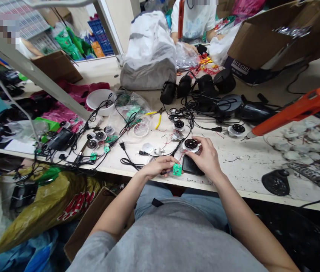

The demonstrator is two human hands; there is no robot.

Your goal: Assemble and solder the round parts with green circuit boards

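Observation:
Near the bench's front edge, my left hand [160,166] pinches the wires beside a small green circuit board [177,169]. Thin red wires run from the board up to a round white part with a black disc [190,144] on top. My right hand [207,155] grips that part by its side, thumb and fingers around the rim. Under both hands lies a black housing [191,166], partly hidden by my right hand. A black cable with a plug [142,153] passes just behind my left hand.
Yellow-handled pliers [158,118] lie behind my hands. An orange electric screwdriver [296,111] juts in from the right, above a similar disc part [237,130]. Black housings [205,85] and tangled cables fill the middle. A co-worker [195,22] sits opposite. A cardboard box [279,41] stands at back right.

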